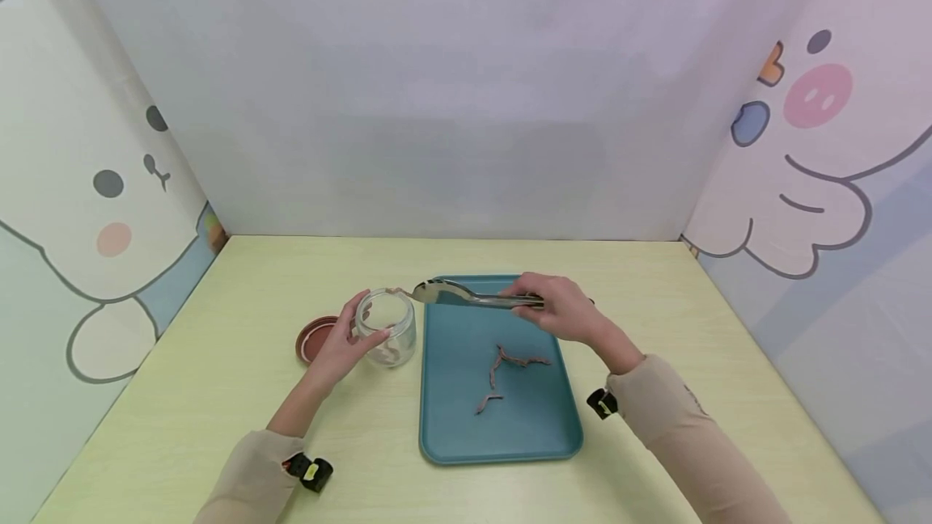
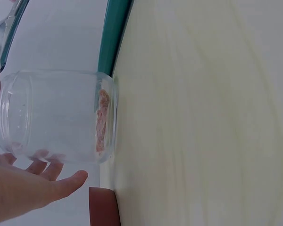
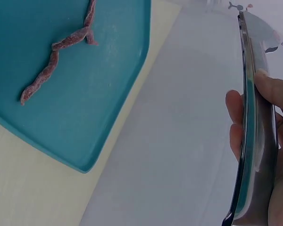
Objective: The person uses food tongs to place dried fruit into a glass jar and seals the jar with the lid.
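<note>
A clear glass jar [image 1: 387,335] [image 2: 56,115] stands on the table just left of a teal tray [image 1: 451,419] [image 3: 85,113]. My left hand [image 1: 348,344] [image 2: 23,188] holds the jar by its side. A reddish-brown strip [image 2: 102,120] lies at the jar's bottom. My right hand [image 1: 557,310] [image 3: 269,141] grips metal tongs [image 1: 466,294] [image 3: 254,127], squeezed closed. Their tips reach over the jar's rim and pinch a small brown piece [image 1: 396,291]. Several more brown strips [image 1: 510,370] [image 3: 56,56] lie on the tray.
A reddish-brown lid [image 1: 315,338] [image 2: 104,207] lies flat on the table left of the jar. The yellow-green tabletop [image 1: 218,362] is fenced by white walls with cartoon animals at the left, back and right.
</note>
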### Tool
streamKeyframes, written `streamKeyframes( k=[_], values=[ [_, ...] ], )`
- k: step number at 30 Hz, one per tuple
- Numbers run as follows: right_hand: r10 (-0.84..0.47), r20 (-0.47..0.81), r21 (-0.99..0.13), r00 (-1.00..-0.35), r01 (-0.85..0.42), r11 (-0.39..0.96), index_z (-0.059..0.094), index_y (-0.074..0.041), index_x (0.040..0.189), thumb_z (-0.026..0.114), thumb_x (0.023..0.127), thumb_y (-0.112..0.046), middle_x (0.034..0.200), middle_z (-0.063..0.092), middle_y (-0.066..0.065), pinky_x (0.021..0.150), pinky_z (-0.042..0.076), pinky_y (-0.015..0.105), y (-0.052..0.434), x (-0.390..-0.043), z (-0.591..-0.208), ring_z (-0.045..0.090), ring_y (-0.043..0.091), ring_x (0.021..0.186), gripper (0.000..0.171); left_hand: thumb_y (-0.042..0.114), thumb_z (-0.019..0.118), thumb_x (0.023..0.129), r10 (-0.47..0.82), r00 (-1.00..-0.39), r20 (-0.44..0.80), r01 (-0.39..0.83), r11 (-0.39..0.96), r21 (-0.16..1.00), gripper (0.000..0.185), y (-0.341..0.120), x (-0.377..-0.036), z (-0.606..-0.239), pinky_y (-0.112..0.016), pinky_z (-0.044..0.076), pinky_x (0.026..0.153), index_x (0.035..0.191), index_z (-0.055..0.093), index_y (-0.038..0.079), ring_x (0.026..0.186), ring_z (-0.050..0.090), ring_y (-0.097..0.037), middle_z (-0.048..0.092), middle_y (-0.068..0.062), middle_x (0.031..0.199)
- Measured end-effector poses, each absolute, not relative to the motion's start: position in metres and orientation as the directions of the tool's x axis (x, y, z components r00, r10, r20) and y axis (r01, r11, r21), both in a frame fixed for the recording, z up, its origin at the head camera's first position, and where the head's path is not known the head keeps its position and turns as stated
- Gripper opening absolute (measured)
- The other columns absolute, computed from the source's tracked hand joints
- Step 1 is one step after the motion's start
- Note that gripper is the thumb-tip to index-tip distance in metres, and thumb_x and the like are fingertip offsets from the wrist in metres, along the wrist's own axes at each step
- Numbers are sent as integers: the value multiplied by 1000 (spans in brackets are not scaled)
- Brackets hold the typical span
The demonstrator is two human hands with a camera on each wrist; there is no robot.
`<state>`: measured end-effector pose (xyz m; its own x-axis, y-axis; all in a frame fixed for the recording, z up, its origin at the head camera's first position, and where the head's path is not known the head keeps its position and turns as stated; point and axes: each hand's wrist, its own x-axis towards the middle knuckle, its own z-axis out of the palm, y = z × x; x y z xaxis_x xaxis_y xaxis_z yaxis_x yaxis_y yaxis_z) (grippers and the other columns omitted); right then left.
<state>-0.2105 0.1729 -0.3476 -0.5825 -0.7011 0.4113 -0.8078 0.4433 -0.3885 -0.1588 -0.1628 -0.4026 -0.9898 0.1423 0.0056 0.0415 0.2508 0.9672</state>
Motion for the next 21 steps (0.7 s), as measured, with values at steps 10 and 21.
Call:
streamKeyframes(
  k=[10, 21],
  values=[
    [-721, 393, -378, -571, -815, 440, 62, -12, 104, 66, 80, -10, 92, 60, -4, 50, 39, 22, 161, -209, -354, 47, 4, 58, 25, 27, 63, 82, 147, -989, 29, 63, 233, 970, 75, -171, -171, -429, -51, 19, 99, 140, 16, 19, 128, 17, -30, 19, -11, 141],
    [-688, 415, -386, -595, -800, 459, 61, -10, 106, 67, 78, -12, 100, 60, 1, 56, 45, 29, 165, -208, -360, 55, 9, 71, 29, 27, 63, 83, 147, -989, 28, 63, 236, 970, 76, -170, -168, -424, -52, 19, 98, 140, 15, 16, 128, 16, -31, 18, -13, 141]
  ],
)
